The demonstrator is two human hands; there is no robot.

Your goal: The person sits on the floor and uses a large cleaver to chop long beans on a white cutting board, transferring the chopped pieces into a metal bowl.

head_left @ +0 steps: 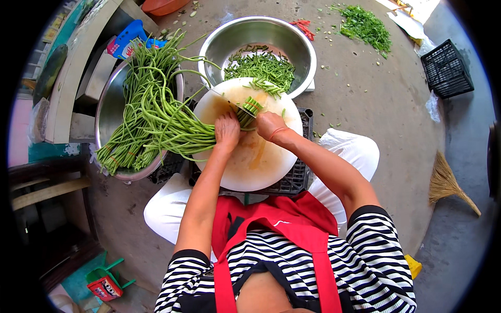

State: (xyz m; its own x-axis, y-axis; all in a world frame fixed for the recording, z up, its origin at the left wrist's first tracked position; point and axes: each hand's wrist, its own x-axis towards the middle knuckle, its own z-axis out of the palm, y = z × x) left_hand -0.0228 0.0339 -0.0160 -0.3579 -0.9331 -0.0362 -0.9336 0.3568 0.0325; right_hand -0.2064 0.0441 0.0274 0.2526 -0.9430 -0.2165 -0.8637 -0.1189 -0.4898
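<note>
A bundle of long green beans (209,133) is pinned on a round pale cutting board (261,161) by the clenched left hand (227,130); a knife (241,108) is gripped by the right hand (269,125) at the cut ends. A steel bowl (297,44) of chopped pieces is seen beyond, a steel basin (107,112) of uncut beans left. The bundle's long axis is laid left-right, cut ends pointed right.

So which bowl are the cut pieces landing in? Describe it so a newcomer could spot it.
Start at the round white cutting board on the person's lap. Just beyond its far edge sits a steel bowl holding short chopped green bean pieces. The other steel basin, on the left, holds long uncut beans instead.
</note>
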